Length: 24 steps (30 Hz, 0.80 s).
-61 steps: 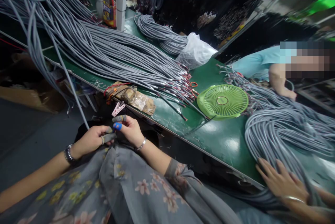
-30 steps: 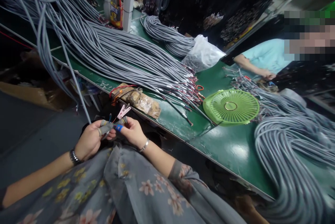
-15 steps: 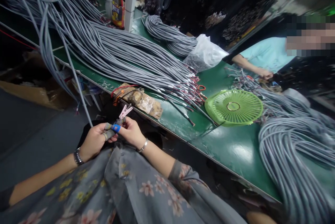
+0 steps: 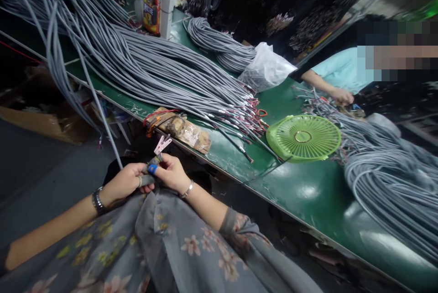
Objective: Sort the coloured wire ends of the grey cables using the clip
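Note:
My left hand (image 4: 126,182) is closed in front of my lap, its fingertips pinched together. A single grey cable (image 4: 102,112) runs down from the bundle on the table to this hand, where its end is hidden. Against the left fingertips, my right hand (image 4: 174,175) is also closed, with blue tape (image 4: 152,169) round its thumb. What its fingers pinch is covered. Just above the right fingers a pink clothespin-like clip (image 4: 162,145) sticks up; I cannot tell what it is fixed to. Grey wrapping shows on several fingers.
Grey cables (image 4: 164,69) with stripped ends lie along the green table (image 4: 294,197). A wrapped wooden block (image 4: 190,133) sits at its edge, a green fan (image 4: 303,138) further right. More cables (image 4: 393,188) lie at right, near a co-worker's hand (image 4: 343,96). A cardboard box (image 4: 44,124) stands below left.
The cable coil at far right has swung away from the table's front edge, baring more green surface. My hands stay together, with slight finger shifts; the clip has tilted a little.

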Tool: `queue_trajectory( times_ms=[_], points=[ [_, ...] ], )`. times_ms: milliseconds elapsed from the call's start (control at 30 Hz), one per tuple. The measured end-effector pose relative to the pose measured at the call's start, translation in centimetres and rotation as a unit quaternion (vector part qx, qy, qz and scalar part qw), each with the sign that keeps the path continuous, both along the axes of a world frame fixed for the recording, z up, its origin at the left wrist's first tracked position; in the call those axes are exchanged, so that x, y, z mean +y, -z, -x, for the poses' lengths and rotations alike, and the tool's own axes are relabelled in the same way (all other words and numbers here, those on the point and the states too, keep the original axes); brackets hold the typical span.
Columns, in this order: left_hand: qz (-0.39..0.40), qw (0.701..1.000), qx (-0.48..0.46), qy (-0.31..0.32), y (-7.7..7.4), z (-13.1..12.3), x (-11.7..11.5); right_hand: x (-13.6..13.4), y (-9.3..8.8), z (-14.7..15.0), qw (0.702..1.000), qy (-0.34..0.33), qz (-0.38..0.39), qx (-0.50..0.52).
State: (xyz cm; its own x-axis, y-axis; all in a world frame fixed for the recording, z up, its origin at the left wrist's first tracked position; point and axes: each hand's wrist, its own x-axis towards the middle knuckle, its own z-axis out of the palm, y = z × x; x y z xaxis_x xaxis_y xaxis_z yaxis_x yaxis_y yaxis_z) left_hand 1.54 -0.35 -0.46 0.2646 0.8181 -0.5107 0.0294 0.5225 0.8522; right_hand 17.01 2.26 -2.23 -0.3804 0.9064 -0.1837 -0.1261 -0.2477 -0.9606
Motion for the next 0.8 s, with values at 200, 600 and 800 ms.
queue_trajectory(
  times_ms=[200, 600, 800],
  points=[
    [-0.037, 0.997, -0.003, -0.069, 0.31, -0.17, -0.36, 0.11, 0.50, 0.03, 0.998, 0.048, 0.048, 0.015],
    [-0.022, 0.997, 0.036, -0.065, -0.04, -0.32, -0.34, 0.04, 0.58, 0.19, 0.998, 0.012, 0.042, 0.036],
    [-0.026, 0.996, 0.034, -0.072, -0.09, -0.32, -0.47, 0.04, 0.66, 0.13, 0.997, 0.026, 0.071, 0.034]
  ],
)
